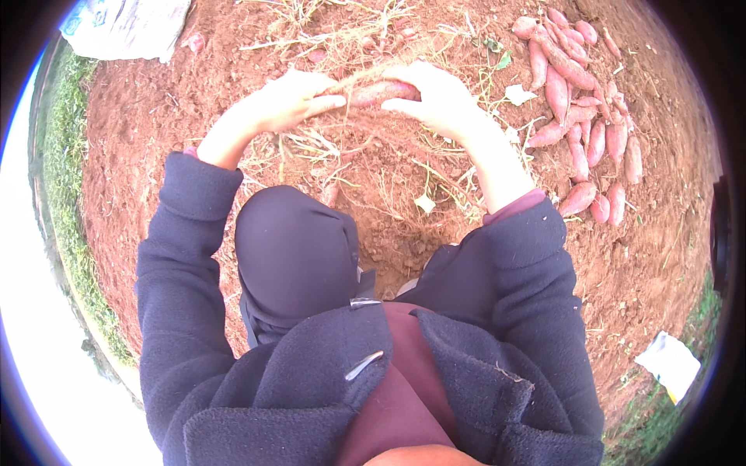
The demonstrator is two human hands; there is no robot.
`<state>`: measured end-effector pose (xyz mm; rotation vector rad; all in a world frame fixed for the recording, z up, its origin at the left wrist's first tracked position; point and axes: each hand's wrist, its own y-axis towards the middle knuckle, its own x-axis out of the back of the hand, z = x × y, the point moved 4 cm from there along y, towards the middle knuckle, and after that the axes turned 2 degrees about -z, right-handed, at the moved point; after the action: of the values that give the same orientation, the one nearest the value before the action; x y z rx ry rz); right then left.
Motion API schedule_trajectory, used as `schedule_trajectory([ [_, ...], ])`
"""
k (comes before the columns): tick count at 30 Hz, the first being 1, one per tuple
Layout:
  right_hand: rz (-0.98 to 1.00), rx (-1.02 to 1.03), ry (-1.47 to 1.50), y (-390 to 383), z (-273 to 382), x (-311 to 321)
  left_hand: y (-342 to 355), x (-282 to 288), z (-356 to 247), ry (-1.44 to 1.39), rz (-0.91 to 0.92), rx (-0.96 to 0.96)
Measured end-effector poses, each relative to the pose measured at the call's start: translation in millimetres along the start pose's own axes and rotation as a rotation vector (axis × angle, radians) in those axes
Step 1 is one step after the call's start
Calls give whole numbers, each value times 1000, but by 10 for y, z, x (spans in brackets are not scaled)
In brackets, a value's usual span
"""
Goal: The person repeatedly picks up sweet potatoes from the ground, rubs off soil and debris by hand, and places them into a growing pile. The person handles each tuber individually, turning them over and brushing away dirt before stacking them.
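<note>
Between my hands, just above the soil, is a reddish sweet potato [378,94] lying crosswise with dry, thin roots around it. My right hand [437,93] closes on its right end, thumb below and fingers over the top. At the other end my left hand [294,102] pinches it between thumb and fingers, and some stringy roots pass across there. Pale dry vines [334,39] spread over the ground beyond my hands. Another small sweet potato [316,55] shows partly in the soil just past my left hand.
A heap of sweet potatoes [556,93] lies on the red soil to the right. At the far left is a white sack [124,29], with grass [70,163] along that edge. A white packet [669,363] sits at the lower right. My bent knees [295,248] are close below my hands.
</note>
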<state>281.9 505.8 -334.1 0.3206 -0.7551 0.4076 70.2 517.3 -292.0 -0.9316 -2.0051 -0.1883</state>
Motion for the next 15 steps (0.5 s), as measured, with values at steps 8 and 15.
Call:
schedule_trajectory([
  [8,141,14,6,19,143,-130,-196,-119,-112,384,138,-56],
  [15,300,-103,-243,-34,46,-137,-420,-482,246,686,356,-102],
])
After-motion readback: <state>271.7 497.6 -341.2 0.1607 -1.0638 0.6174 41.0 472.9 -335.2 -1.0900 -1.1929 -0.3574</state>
